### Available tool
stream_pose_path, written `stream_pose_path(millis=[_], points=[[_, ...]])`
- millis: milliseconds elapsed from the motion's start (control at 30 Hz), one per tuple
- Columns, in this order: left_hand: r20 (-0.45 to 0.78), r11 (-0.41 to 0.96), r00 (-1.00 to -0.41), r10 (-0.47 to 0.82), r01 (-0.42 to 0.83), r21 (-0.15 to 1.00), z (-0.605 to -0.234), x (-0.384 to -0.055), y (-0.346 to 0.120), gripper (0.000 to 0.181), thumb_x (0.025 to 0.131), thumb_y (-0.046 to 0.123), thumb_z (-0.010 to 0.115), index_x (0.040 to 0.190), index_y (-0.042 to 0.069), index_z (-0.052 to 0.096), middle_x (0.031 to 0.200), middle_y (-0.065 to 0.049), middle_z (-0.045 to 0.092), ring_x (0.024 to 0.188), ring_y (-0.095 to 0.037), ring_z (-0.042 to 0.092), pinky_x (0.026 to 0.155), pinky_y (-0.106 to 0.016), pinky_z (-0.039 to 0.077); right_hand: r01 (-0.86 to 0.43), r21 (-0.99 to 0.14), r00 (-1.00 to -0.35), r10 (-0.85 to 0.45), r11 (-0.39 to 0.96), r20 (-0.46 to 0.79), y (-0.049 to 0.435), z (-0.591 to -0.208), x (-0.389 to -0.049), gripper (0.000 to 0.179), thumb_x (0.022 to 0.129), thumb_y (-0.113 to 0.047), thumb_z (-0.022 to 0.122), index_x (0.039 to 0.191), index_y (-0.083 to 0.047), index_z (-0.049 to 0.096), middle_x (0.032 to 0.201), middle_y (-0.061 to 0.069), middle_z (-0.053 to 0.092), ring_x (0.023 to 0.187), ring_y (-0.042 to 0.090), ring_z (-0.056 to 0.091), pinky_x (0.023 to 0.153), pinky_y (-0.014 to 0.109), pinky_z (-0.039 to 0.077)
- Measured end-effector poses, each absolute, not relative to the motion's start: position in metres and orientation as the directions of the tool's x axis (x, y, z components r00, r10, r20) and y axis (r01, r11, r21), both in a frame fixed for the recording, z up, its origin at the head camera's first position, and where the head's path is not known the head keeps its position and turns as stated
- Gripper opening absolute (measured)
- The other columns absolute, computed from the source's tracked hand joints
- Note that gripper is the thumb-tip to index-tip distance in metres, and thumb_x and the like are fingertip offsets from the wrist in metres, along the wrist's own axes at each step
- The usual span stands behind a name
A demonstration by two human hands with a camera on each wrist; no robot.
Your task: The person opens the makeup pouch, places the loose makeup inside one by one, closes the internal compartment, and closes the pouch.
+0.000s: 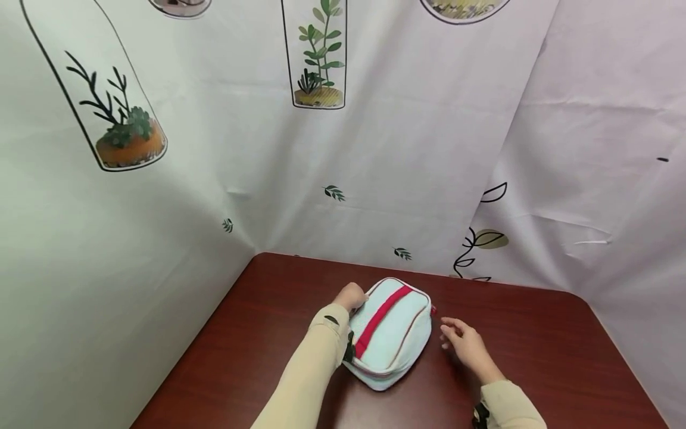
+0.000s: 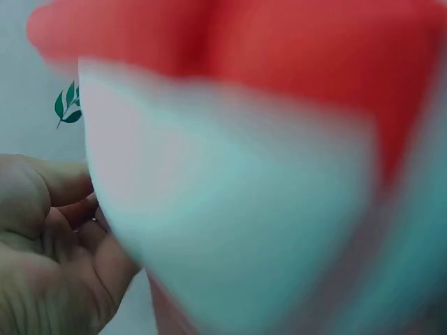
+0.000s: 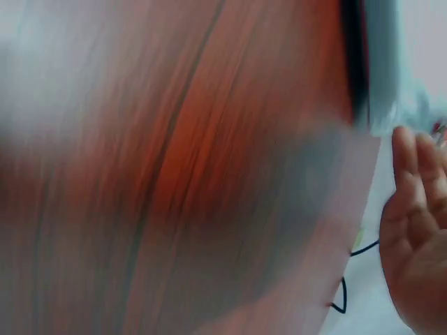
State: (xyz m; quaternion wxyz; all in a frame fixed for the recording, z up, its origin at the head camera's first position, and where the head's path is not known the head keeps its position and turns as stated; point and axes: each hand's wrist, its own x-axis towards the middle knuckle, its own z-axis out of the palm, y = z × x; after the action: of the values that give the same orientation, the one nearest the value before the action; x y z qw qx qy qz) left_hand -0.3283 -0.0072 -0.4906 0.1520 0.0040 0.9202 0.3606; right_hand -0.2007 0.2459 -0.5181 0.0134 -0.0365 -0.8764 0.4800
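A light blue zip bag [image 1: 389,325] with a red strap [image 1: 380,322] across its top lies on the dark reddish table. At its far left edge my left hand [image 1: 351,297] holds on. In the left wrist view, thumb and curled fingers of that hand [image 2: 59,241] meet the edge of the blurred blue fabric [image 2: 230,209]; their tips are partly hidden behind it. My right hand [image 1: 467,345] hovers just right of the bag, apart from it, near a small red tab [image 1: 433,310]. Its fingers are loosely bent and hold nothing, beside the pale bag side [image 3: 383,66] in the right wrist view.
The wooden table [image 1: 536,339] has rounded far corners. White cloth [image 1: 418,155] printed with plants in jars hangs behind it and along both sides. A dark wristband [image 1: 480,415] shows at my right sleeve.
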Motion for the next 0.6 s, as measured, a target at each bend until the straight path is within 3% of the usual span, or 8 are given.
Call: stream_pose_path(millis=[100,167,300,467,600], points=[[-0.331,0.525,-0.934,0.131,-0.218,0.823,-0.496,-0.320,-0.011,0.018,0.093,0.008,0.053,0.089,-0.008,0.059,0.080,-0.015,0.053,0.067,-0.024,0.057,0.055,-0.037,0.053,0.109,-0.882,-0.994,0.029,0.458,-0.108,0.244,-0.518,-0.197,0.047,0.095,-0.022,0.053,0.129,0.008,0.043,0.093,0.017,0.065,0.073,0.024,0.064,0.055,0.033,0.046],[-0.398,0.358,-0.908,0.132,-0.331,0.873,-0.491,-0.310,-0.011,0.014,0.093,0.001,0.047,0.097,-0.011,0.054,0.086,-0.018,0.051,0.072,-0.029,0.059,0.058,-0.041,0.054,0.147,-0.885,-0.986,-0.003,0.441,-0.165,0.241,-0.518,-0.194,0.050,0.095,-0.028,0.052,0.129,0.008,0.043,0.096,0.017,0.064,0.075,0.025,0.064,0.054,0.037,0.047],[-0.461,0.126,-0.867,0.191,-0.444,0.887,-0.497,-0.302,-0.013,0.015,0.092,0.001,0.042,0.102,-0.010,0.045,0.088,-0.023,0.048,0.073,-0.037,0.062,0.063,-0.040,0.054,0.256,-0.918,-0.965,0.026,0.302,-0.261,0.235,-0.517,-0.190,0.060,0.093,-0.040,0.051,0.125,0.009,0.037,0.105,0.020,0.055,0.077,0.026,0.064,0.056,0.039,0.051],[-0.438,-0.114,-0.877,0.198,-0.464,0.878,-0.508,-0.277,-0.004,0.013,0.090,-0.002,0.038,0.098,-0.010,0.044,0.083,-0.023,0.052,0.076,-0.040,0.063,0.070,-0.044,0.053,0.341,-0.939,-0.927,0.154,-0.034,-0.342,0.231,-0.514,-0.186,0.081,0.092,-0.042,0.054,0.134,0.014,0.014,0.116,0.030,0.038,0.078,0.020,0.062,0.069,0.036,0.053],[-0.386,-0.291,-0.904,0.186,-0.426,0.857,-0.512,-0.243,0.014,0.023,0.092,-0.003,0.034,0.111,-0.015,0.039,0.097,-0.028,0.056,0.088,-0.044,0.061,0.077,-0.046,0.050,0.358,-0.931,-0.898,0.246,-0.073,-0.365,0.228,-0.512,-0.184,0.076,0.091,-0.043,0.053,0.130,0.015,0.023,0.099,0.018,0.048,0.072,0.013,0.056,0.066,0.031,0.053]])
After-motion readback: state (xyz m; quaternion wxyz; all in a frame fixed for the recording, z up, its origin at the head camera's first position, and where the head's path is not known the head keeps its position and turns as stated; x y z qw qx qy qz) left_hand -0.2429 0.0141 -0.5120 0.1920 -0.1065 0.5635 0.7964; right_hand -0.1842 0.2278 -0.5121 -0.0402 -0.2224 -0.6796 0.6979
